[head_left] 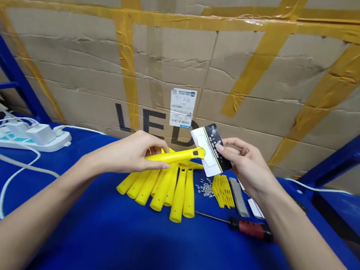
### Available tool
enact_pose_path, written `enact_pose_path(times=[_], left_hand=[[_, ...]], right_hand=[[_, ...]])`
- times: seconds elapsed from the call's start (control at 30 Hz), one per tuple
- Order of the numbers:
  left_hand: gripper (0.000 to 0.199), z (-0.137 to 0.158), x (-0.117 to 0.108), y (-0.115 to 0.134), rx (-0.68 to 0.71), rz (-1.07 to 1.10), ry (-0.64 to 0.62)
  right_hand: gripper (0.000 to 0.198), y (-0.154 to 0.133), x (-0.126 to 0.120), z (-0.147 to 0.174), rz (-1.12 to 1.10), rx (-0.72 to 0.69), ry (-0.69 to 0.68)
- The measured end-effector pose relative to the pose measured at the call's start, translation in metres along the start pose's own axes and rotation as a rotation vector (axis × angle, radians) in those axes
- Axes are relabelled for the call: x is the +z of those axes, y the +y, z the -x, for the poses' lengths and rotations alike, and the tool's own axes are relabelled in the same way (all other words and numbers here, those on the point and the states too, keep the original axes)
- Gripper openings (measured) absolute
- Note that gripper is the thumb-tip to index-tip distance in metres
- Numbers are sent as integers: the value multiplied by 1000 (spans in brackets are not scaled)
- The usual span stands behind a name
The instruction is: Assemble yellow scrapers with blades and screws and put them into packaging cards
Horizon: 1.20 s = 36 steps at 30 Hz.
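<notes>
My left hand (137, 149) is closed around a yellow plastic handle (180, 155), whose end with a square slot points right. A black and white printed card (207, 150) is pinched between the thumb and fingers of my right hand (246, 163). The slotted end overlaps the card's white part; whether they touch I cannot tell. Beneath my hands, several more yellow handles (160, 195) lie fanned out on the blue table (136, 246). Small screws or nuts (205, 187) are scattered beside them, close to a stack of yellow slotted plates (223, 191).
A screwdriver (250, 229) with a red and black grip lies at the right, below a grey metal strip (238, 198). At the left is a white power strip (27, 135) with trailing cables. A taped cardboard box (170, 61) stands behind the table, between blue frame posts.
</notes>
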<state>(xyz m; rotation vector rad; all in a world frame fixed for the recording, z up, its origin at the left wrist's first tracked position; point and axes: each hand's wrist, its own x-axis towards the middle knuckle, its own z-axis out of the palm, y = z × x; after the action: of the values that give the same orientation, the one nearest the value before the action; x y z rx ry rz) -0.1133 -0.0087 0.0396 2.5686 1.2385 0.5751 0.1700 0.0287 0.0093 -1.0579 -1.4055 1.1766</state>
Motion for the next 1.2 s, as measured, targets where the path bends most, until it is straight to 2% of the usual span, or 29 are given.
enact_pose_path(times=[0.1,0.17,0.33,0.4,0.5,0.67,0.83,0.93,1.07,1.2], left_hand=[[36,27,1,-21,-93,-34,89],[31,47,2,-36,-219,-58,122],[22,97,-7,-67,-402,-80,57],[22,113,-13,-76,-462,-81,13],[33,129,-18,-86,-547,-82,-41],[32,140,-20,-101,-667,-133,-108],[28,144,-17,-109,-730,-200,-141],[34,137,-9,-112,-700,-265,-83],[37,124,8,-117,-613,-366,13],[32,118,23,-127,-540,-396,30]], right_hand=[[28,-5,38,-23,192,-22,-42],[20,-8,66,-40,288,-48,-103],[8,-5,143,-71,633,-161,-281],[10,-2,173,-76,781,-206,-351],[26,3,215,-81,983,-238,-413],[35,13,269,-93,1176,-272,-507],[36,27,298,-100,1249,-284,-587],[36,34,306,-100,1261,-282,-602],[37,36,307,-101,1256,-279,-596],[37,29,293,-101,1240,-290,-587]])
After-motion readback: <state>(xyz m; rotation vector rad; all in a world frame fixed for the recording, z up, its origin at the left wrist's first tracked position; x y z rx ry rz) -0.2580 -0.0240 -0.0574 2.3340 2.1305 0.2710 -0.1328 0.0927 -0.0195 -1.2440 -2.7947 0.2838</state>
